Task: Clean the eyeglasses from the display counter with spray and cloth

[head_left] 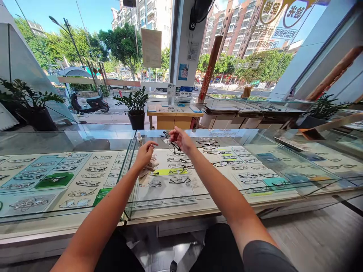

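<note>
My right hand (181, 138) is raised over the glass counter (198, 196) and pinches a pair of black-framed glasses (169, 142) by the frame. My left hand (145, 153) hovers just to the left, fingers curled with the thumb and forefinger reaching toward the glasses. Under my left hand a crumpled pale cloth (149, 167) lies on the glass. A small white bottle (139, 139) stands on the counter just beyond my left hand.
Several rows of spectacle frames lie on display trays (85, 173) inside the glass cases to both sides. A potted plant (136, 107) and a yellow display table (174, 113) stand behind the counter, in front of large street windows. Another plant (27, 102) is at far left.
</note>
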